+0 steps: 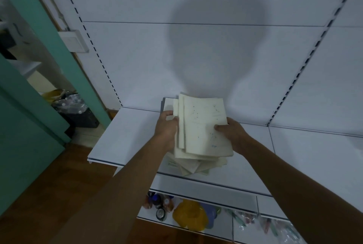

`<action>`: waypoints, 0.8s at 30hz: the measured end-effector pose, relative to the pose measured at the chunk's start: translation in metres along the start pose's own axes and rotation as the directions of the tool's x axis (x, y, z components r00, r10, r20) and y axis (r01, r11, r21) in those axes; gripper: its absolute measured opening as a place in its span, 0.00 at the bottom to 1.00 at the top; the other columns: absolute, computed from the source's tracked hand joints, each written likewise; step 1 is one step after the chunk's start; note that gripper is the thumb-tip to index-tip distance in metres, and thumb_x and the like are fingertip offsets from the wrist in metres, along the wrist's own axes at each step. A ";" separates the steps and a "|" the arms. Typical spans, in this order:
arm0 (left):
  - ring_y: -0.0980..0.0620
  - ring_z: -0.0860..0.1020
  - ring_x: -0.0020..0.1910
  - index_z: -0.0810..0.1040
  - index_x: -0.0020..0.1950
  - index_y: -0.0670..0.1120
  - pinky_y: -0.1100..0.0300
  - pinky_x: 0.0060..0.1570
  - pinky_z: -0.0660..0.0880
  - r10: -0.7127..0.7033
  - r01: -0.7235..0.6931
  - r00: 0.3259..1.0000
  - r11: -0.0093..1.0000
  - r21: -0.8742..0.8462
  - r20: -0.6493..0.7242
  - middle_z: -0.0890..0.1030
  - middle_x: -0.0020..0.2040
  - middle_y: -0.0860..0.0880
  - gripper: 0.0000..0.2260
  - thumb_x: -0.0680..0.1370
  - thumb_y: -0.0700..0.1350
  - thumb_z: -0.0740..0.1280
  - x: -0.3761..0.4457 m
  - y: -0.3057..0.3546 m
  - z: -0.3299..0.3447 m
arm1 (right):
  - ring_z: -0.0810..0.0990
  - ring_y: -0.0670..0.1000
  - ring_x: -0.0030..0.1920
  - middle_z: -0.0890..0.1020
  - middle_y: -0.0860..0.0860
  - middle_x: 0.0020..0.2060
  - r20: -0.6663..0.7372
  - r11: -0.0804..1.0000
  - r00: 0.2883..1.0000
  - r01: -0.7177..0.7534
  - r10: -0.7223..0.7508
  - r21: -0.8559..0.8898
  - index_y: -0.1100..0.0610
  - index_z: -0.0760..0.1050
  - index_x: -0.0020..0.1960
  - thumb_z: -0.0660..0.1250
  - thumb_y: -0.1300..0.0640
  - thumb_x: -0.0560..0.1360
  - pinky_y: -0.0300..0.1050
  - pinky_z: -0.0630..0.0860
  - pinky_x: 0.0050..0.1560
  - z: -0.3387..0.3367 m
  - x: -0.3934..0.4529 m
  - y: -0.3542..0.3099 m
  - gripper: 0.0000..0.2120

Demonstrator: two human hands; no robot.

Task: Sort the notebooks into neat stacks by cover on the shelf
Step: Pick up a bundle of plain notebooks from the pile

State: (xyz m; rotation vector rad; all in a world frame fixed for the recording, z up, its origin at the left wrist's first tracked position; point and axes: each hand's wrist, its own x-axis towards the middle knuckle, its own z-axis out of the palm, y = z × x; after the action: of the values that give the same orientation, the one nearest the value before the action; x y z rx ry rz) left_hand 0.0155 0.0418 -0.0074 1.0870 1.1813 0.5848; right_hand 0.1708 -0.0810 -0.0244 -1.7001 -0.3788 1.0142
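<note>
- A bundle of thin cream notebooks (pixel 204 125) with soft, matte paper covers is held above the middle of the white shelf (pixel 125 137); the top cover carries small dark dots joined by faint lines, like a star chart.
- The left hand (pixel 167 127) grips the bundle's left edge, fingers curled round the page edges and thumb on top.
- The right hand (pixel 231 131) holds the right edge, thumb pressed flat on the top cover, the other fingers hidden beneath.
- The notebooks in the bundle are fanned and uneven, their left edges stepped.
- Under the bundle, near the shelf's front edge, lies a loose pile of notebooks (pixel 194 167), pale cream with some greenish covers, corners splayed at different angles.
- Toward the back edge of the shelf a flat white and grey stack (pixel 167 104) rests partly hidden behind the bundle.
- The shelf is smooth painted metal, with a plain back panel (pixel 196 7) and slotted uprights (pixel 92 43) on both sides.
- A lower shelf (pixel 243 222) holds a yellow moulded plastic item (pixel 188 216), small bottles (pixel 157 202) and clear packets (pixel 275 224).
- To the left are a teal wall (pixel 29 106), a wooden floor (pixel 49 184) and a dark bin (pixel 78 110) lined with clear plastic.
</note>
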 end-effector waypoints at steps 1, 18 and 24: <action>0.43 0.80 0.52 0.74 0.58 0.52 0.44 0.54 0.78 0.008 -0.007 1.000 1.000 -0.027 0.004 0.80 0.54 0.44 0.10 0.80 0.40 0.63 -0.003 0.001 0.000 | 0.80 0.59 0.54 0.80 0.54 0.57 -0.007 1.000 1.000 0.006 -0.006 -0.005 0.54 0.73 0.64 0.68 0.61 0.74 0.62 0.76 0.57 0.001 0.000 0.000 0.19; 0.49 0.79 0.54 0.70 0.59 0.52 0.49 0.55 0.77 0.364 -0.445 0.839 0.887 0.125 0.404 0.80 0.55 0.50 0.16 0.77 0.36 0.66 -0.066 0.026 0.041 | 0.79 0.56 0.46 0.81 0.53 0.44 -0.202 0.896 0.939 0.330 -0.279 0.298 0.54 0.76 0.47 0.60 0.69 0.65 0.50 0.77 0.47 -0.028 -0.055 -0.028 0.16; 0.45 0.77 0.53 0.65 0.62 0.48 0.54 0.51 0.74 0.381 -0.527 0.734 0.842 0.116 0.562 0.77 0.56 0.44 0.18 0.75 0.35 0.61 -0.099 -0.003 0.109 | 0.75 0.51 0.41 0.78 0.51 0.41 -0.495 0.890 0.831 0.401 -0.253 0.217 0.59 0.73 0.50 0.52 0.74 0.71 0.44 0.73 0.42 -0.089 -0.082 -0.012 0.18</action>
State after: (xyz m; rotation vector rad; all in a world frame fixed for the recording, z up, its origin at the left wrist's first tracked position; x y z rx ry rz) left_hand 0.0842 -0.0820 0.0325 1.6774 0.5071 0.4605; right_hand 0.1948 -0.1881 0.0286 -1.4560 -0.1803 0.3695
